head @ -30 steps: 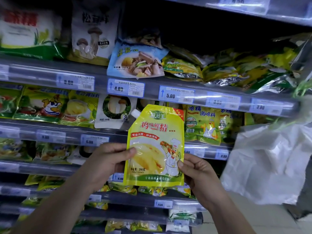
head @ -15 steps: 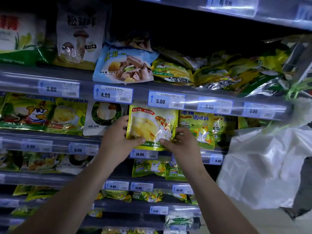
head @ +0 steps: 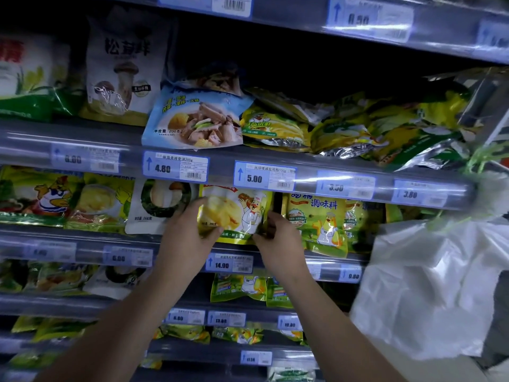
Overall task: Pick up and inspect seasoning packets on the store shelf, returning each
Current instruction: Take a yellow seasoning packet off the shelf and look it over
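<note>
A yellow seasoning pouch with a cartoon chef (head: 237, 213) stands in the second shelf row, its top hidden behind the price rail above. My left hand (head: 190, 232) grips its lower left side, thumb across the front. My right hand (head: 278, 238) holds its lower right corner. The pouch sits between a white mushroom packet (head: 157, 205) on the left and a yellow chicken-powder packet (head: 319, 224) on the right, above the 14.90 price tag (head: 230, 263).
Shelf rails with blue price tags (head: 176, 166) run across every row. A blue soup-mix packet (head: 192, 119) overhangs the rail above. Several yellow and green packets fill the rows. A white plastic bag (head: 429, 285) hangs at the right.
Both hands carried the yellow pouch from in front of me up and into the second shelf row. Its top has slid behind the price rail.
</note>
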Motion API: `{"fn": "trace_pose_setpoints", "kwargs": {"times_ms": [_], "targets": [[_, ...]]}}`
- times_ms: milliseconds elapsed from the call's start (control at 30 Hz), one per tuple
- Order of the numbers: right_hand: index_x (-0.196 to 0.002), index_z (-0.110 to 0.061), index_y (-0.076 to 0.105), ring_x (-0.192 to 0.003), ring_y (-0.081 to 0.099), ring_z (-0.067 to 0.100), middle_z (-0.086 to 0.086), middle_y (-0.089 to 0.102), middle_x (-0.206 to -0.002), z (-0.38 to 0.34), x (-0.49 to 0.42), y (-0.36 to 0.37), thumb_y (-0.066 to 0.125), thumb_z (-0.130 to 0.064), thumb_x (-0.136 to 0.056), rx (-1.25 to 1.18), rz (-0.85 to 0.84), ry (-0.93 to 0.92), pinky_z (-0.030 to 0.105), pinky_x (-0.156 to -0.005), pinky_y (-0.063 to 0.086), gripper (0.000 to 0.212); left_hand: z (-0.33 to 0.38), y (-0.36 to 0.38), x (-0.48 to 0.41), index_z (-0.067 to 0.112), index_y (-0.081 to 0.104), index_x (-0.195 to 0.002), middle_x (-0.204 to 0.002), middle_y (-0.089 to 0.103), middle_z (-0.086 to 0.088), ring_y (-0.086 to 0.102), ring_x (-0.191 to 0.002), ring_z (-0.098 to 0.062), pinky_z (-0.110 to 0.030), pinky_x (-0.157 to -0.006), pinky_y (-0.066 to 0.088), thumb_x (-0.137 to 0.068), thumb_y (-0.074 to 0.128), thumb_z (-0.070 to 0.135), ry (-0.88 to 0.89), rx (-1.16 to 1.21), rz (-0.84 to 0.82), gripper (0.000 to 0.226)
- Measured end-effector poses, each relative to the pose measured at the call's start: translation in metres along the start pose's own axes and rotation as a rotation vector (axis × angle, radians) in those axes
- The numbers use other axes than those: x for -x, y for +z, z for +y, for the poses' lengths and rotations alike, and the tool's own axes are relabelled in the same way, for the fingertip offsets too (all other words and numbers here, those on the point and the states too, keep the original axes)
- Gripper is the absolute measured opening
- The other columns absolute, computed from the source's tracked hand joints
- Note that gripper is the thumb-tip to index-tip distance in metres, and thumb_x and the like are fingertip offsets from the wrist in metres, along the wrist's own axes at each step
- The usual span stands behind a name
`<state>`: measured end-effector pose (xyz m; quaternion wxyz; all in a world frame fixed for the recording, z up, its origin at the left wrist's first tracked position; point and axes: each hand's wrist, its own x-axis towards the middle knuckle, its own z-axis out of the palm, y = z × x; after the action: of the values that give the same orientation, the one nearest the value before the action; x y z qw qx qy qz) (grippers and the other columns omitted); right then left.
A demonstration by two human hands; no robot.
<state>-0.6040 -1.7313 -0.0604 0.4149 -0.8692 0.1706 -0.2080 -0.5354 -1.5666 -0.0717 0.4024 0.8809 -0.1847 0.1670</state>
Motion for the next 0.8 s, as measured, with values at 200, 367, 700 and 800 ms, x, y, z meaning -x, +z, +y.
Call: {"fn": "trace_pose_setpoints", "kwargs": {"times_ms": [200,367,700,800], "targets": [[-0.119,-0.011,0.063,-0.1,0.07,0.025,0.002,0.074,-0.111,0.0,0.007,-0.012,0.061,-0.009,-0.089,-0.039,-0.103,0.012,0.045,-0.089,0.058,0.03,0.003,0.007,0.007,0.01,0.054,-0.137,-0.129,0.062,-0.016,0.06,-0.117,-0.036,-0.047,-0.093,0.051,-0.083,0.079,0.028,-0.024,-0.089,0.046,0.062],[-0.129,-0.016,0.061,-0.094,0.062,0.001,-0.011,0.067,-0.111,0.016,0.014,-0.055,0.061,-0.005,-0.093,-0.128,-0.012,0.014,0.007,-0.077,0.046,0.038,0.016,0.009,0.011,0.008,0.059,-0.13,-0.125,0.064,-0.013,0.061,-0.114,-0.031,-0.038,-0.09,0.05,-0.085,0.077,0.018,0.048,-0.099,0.021,0.05],[-0.13,-0.003,0.049,-0.12,0.048,0.033,0.015,0.051,-0.128,0.075,-0.002,-0.11,0.066,-0.02,-0.092,0.097,0.202,0.147,0.037,-0.096,0.04,0.045,0.116,0.07,0.006,0.018,0.036,-0.147,-0.135,0.059,-0.006,0.06,-0.12,-0.029,-0.039,-0.093,0.052,-0.09,0.064,0.047,0.041,-0.026,-0.201,0.07],[-0.123,-0.007,0.052,-0.114,0.056,0.033,0.013,0.061,-0.12,0.083,-0.011,-0.112,0.07,-0.026,-0.087,0.026,0.157,0.153,0.037,-0.092,0.047,0.044,0.126,0.09,-0.001,0.017,0.041,-0.142,-0.125,0.066,0.0,0.067,-0.11,-0.026,-0.031,-0.085,0.051,-0.087,0.068,0.05,-0.095,0.071,-0.292,0.07]]}}
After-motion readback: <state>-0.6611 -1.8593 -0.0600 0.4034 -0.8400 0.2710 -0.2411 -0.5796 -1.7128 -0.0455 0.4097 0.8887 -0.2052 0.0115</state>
